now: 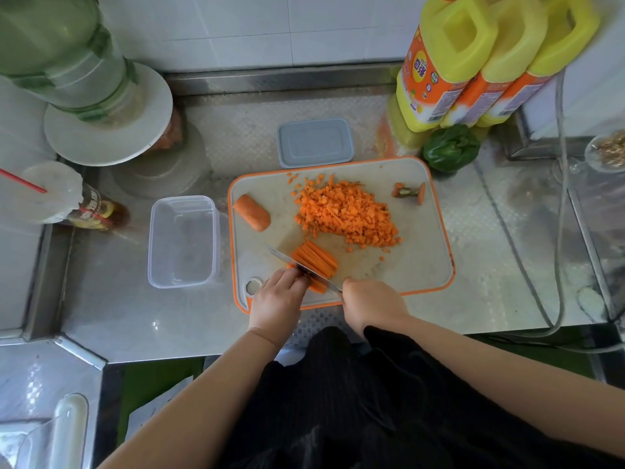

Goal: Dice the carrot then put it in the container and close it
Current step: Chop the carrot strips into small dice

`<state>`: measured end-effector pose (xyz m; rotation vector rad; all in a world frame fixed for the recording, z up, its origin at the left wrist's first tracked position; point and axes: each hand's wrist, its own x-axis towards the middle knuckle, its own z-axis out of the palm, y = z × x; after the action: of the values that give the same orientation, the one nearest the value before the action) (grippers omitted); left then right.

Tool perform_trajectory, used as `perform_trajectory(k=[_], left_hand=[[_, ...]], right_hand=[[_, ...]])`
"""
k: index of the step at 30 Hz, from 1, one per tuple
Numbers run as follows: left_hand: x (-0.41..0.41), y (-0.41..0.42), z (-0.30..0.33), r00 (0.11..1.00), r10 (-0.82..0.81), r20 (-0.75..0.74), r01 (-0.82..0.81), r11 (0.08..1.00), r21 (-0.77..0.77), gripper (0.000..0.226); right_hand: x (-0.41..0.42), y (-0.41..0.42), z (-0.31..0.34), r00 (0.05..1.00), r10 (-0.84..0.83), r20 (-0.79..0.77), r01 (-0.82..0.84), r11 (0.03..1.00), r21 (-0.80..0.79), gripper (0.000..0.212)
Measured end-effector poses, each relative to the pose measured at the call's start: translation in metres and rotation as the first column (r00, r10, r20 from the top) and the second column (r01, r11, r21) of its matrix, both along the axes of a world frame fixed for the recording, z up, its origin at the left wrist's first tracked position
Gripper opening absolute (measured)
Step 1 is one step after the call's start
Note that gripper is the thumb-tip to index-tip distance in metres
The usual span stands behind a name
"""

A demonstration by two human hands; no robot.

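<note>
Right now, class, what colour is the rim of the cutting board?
Orange; the cutting board rim shows best in the head view.

Two bare forearms reach in from 6 o'clock and converge near frame center. The left hand (pixel 278 301), coming from 7 o'clock, lies palm down with knuckles up and fingers curled, fingertips pressing on carrot sticks (pixel 316 260). Just beside it at 3 o'clock, the right hand (pixel 370 302) is closed in a fist around a knife (pixel 304 267) handle, hidden inside the grip, with the blade running toward 10 o'clock across the left fingertips. Both wrists are straight. Dark clothing covers the torso between the elbows.
</note>
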<state>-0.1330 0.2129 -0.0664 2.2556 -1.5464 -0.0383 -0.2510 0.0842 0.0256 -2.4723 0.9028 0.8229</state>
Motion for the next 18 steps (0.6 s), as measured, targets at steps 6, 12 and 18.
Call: perform_trajectory(k=[6, 12, 18], left_hand=[[-0.001, 0.000, 0.003, 0.997, 0.010, -0.075, -0.009, 1.000, 0.012, 0.033], [0.001, 0.000, -0.001, 0.997, 0.021, -0.071, -0.019, 1.000, 0.020, 0.027], [0.000, 0.000, -0.001, 0.999, 0.022, -0.036, -0.023, 0.999, -0.022, 0.024]], right_hand=[[0.008, 0.002, -0.007, 0.997, -0.041, 0.065, 0.039, 0.998, 0.041, 0.015], [0.002, -0.013, -0.014, 0.979, -0.184, 0.089, 0.168, 0.973, 0.160, 0.029], [-0.007, -0.004, -0.001, 0.995, -0.071, 0.067, 0.064, 0.994, 0.092, 0.022]])
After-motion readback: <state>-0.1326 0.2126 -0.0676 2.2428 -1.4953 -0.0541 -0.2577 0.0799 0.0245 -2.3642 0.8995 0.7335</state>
